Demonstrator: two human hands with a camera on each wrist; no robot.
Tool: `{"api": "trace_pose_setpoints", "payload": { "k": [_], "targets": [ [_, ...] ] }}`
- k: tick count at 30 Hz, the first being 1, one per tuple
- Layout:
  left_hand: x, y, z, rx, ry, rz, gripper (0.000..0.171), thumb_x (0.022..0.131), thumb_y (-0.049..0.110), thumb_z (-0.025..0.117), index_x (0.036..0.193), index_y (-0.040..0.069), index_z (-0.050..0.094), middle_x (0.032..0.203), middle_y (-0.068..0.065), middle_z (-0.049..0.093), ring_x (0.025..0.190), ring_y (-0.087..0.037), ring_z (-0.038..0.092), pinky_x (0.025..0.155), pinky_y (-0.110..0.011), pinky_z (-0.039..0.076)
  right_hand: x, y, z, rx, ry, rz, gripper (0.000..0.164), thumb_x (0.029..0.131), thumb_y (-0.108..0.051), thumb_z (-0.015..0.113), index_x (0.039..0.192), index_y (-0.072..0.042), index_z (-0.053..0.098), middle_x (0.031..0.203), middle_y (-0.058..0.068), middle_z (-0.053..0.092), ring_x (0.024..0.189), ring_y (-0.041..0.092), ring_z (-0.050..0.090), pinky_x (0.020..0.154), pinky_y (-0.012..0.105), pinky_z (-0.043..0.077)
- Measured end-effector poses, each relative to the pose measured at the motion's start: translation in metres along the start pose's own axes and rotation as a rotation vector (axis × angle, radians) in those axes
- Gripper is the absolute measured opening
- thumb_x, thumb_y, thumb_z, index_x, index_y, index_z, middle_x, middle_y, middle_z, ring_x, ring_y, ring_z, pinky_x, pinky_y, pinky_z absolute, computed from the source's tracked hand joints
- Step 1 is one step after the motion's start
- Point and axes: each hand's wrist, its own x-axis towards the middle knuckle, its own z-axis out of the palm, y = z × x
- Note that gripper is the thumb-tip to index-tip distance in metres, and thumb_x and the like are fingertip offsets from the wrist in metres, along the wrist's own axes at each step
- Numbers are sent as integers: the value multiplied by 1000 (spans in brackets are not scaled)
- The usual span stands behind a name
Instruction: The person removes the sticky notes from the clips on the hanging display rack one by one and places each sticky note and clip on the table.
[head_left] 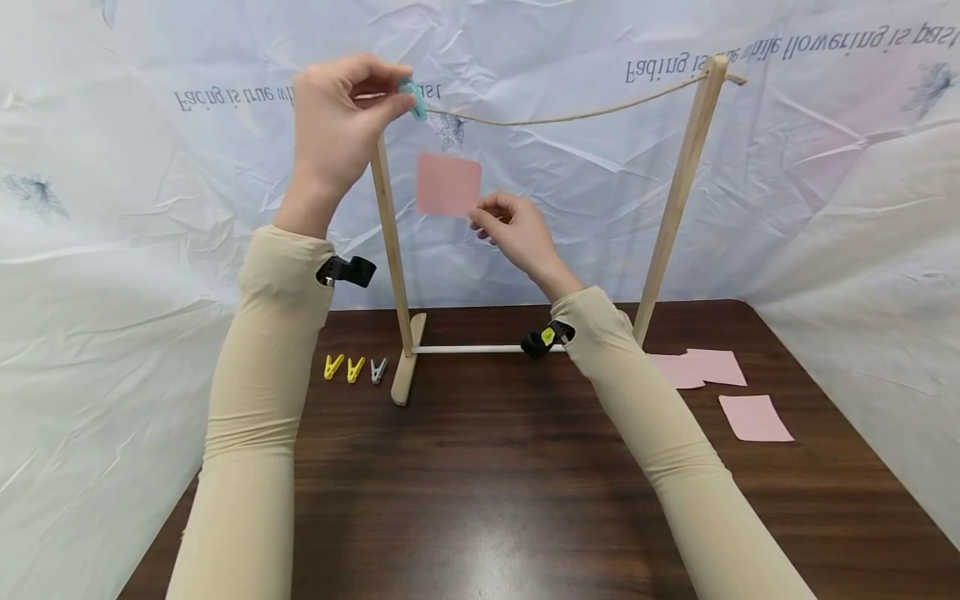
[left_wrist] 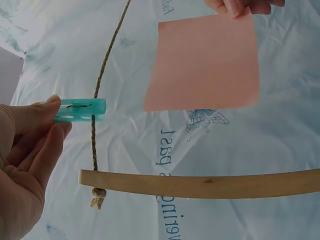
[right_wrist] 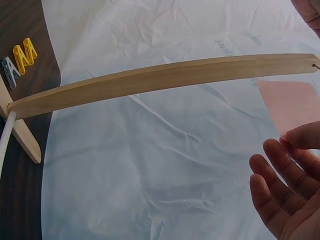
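Note:
A teal clothespin (left_wrist: pixel 82 110) is pinched between the thumb and fingers of my left hand (head_left: pixel 337 125), and its jaws lie at the rope (left_wrist: pixel 102 70) near the left post. In the head view the rope (head_left: pixel 555 120) sags between two wooden posts. My right hand (head_left: pixel 521 233) pinches a pink paper square (head_left: pixel 448 184) by its lower right corner. The paper hangs below the rope, apart from it. In the right wrist view my right hand (right_wrist: pixel 295 185) holds the paper (right_wrist: pixel 292 105) with thumb and index finger, the other fingers spread.
Two yellow clothespins (head_left: pixel 344 368) and a grey one (head_left: pixel 378 371) lie on the dark table (head_left: pixel 465 483) left of the wooden stand (head_left: pixel 678 200). Several pink papers (head_left: pixel 755 418) lie at the right. A white rod (head_left: pixel 468 349) joins the posts low down; white sheeting hangs behind.

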Motion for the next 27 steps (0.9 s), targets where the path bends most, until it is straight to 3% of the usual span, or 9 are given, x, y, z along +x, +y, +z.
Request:
{"api": "trace_pose_setpoints", "payload": {
  "k": [3, 10, 20, 27],
  "targets": [
    [0, 1, 0, -4, -15, -19, 16, 87, 2, 79, 103, -2, 78, 100, -11, 76, 91, -9, 69, 89, -23, 55, -1, -2, 0, -7, -1, -9, 26, 102, -27, 63, 112, -5, 71, 101, 12, 72, 91, 26, 68, 83, 41, 56],
    [0, 7, 1, -12, -11, 69, 15, 89, 2, 77, 103, -3, 78, 99, -13, 75, 93, -10, 70, 87, -24, 56, -4, -4, 0, -13, -5, -39, 25, 102, -26, 62, 112, -5, 71, 98, 10, 72, 87, 21, 67, 77, 32, 55],
    [-5, 12, -4, -54, 30, -12, 18, 86, 1, 79, 104, 0, 78, 101, -9, 76, 94, -12, 70, 88, -24, 56, -13, -4, -1, 46, -22, -53, 25, 101, -27, 64, 109, -4, 71, 100, 16, 71, 88, 22, 68, 82, 43, 56],
    [-8, 14, -12, -60, 50, 35, 26, 88, 2, 78, 114, 0, 75, 108, -10, 74, 98, -13, 68, 90, -25, 55, -20, -3, -8, 123, -9, -52, 25, 97, -30, 70, 103, -6, 71, 99, 10, 72, 90, 21, 67, 87, 48, 54]
  ]
}}
